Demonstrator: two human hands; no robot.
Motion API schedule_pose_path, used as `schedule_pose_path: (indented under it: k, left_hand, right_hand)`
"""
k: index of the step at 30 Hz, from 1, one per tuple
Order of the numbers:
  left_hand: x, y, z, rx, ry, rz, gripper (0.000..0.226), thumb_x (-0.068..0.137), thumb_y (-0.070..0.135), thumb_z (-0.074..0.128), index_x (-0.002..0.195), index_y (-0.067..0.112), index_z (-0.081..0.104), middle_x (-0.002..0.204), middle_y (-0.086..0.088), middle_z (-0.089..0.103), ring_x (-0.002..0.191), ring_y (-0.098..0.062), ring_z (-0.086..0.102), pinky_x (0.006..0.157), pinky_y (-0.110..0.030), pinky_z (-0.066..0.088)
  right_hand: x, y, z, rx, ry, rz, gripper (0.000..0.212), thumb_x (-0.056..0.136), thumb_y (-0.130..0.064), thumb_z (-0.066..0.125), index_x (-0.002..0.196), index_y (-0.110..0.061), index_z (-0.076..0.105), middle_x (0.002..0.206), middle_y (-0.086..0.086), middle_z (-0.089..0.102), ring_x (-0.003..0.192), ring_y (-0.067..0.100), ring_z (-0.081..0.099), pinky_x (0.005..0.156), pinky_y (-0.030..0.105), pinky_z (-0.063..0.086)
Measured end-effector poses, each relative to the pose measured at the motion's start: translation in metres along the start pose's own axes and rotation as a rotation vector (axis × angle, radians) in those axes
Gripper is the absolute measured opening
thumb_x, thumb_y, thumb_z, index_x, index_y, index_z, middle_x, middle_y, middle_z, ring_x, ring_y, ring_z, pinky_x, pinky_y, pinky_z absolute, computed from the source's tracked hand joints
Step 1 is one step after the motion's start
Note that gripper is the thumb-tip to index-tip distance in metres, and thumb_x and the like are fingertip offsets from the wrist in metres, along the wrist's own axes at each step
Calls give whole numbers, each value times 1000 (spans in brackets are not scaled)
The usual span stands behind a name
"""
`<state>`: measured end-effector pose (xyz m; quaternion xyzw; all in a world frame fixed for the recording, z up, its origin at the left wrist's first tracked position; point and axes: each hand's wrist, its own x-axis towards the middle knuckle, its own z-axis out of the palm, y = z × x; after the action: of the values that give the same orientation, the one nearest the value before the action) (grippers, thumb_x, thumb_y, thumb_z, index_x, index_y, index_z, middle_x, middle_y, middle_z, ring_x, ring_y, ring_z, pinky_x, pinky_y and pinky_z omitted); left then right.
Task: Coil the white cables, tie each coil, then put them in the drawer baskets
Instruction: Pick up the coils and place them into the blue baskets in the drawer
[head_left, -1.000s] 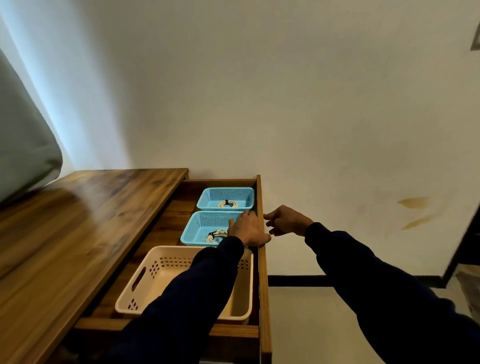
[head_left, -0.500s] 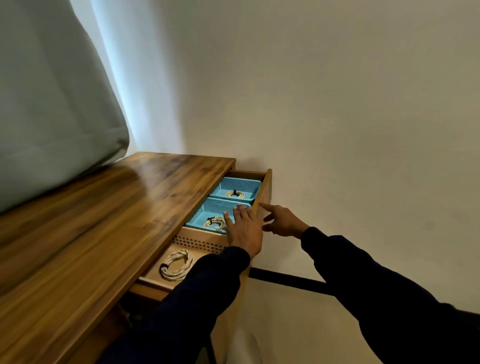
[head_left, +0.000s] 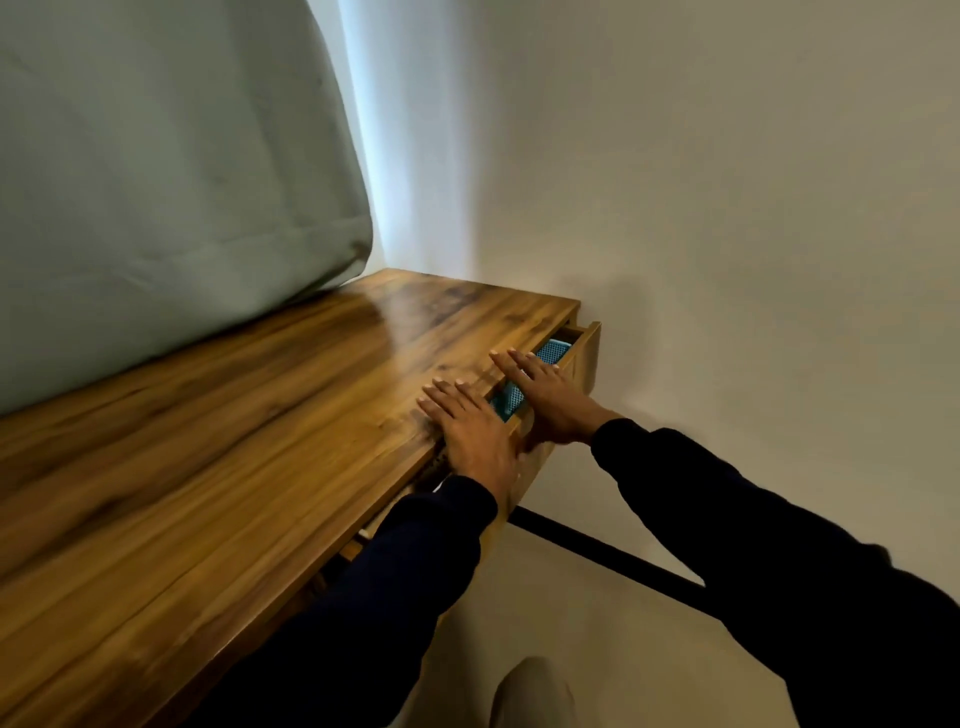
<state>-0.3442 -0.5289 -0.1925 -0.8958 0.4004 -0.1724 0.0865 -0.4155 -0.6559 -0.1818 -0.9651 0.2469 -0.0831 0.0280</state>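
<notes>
- The wooden tabletop (head_left: 218, 467) runs from the lower left of the frame up to the centre, its brown grain streaked dark; no writing or label can be read anywhere on it.
- A pale green curtain (head_left: 156, 171) fills the upper left and rests on the far end of the tabletop.
- The drawer (head_left: 584, 353) at centre right stands only a narrow gap out from the table edge, its wooden front facing the wall.
- The right hand (head_left: 553, 400) lies flat, fingers straight, over the drawer's top edge.
- The left hand (head_left: 475, 431) lies flat too, fingers straight, on the table edge just beside the right one.
- A blue mesh basket (head_left: 551, 352) shows in the gap (only slivers; the cables inside are hidden).
</notes>
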Motion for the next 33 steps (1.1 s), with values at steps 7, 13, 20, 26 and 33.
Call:
schedule_pose_path:
  k: [7,13,20,26,33]
  left_hand:
    - [17,-25,-1,-87,-121,-99,129,72,79,63,147,-16,19,146,-46,29,133,-60,35,104,-70,34]
    - [14,-27,8,-14,-55,-73,100,90,65,54,144,-16,29,140,-46,38,128,-60,43,101,-67,41]
    - [17,-27,13,-6,-14,-49,98,91,63,54,142,-17,29,139,-48,38,127,-60,45,106,-61,40]
    - [20,-26,22,-34,10,-58,82,96,51,56,139,-17,39,133,-47,47,120,-60,52,101,-60,45]
    - [21,-30,21,1,33,-5,78,97,46,55,139,-18,37,133,-47,45,119,-61,52,100,-60,46]
  right_hand:
    - [49,-5,2,-26,-94,-251,119,64,-55,86,156,-42,12,166,0,15,153,26,11,119,60,5]
    - [49,-4,28,128,109,-225,99,71,-52,82,153,-42,27,162,-2,30,150,26,22,119,60,12]
    - [47,-6,31,161,146,-202,96,72,-52,82,152,-40,31,160,-4,33,149,25,24,119,58,13]
    - [45,-7,34,117,201,-188,89,75,-55,77,152,-42,32,159,-5,37,147,23,30,119,55,18]
    - [44,-7,36,109,234,-161,89,74,-57,77,151,-39,36,157,-5,40,146,21,32,119,55,21]
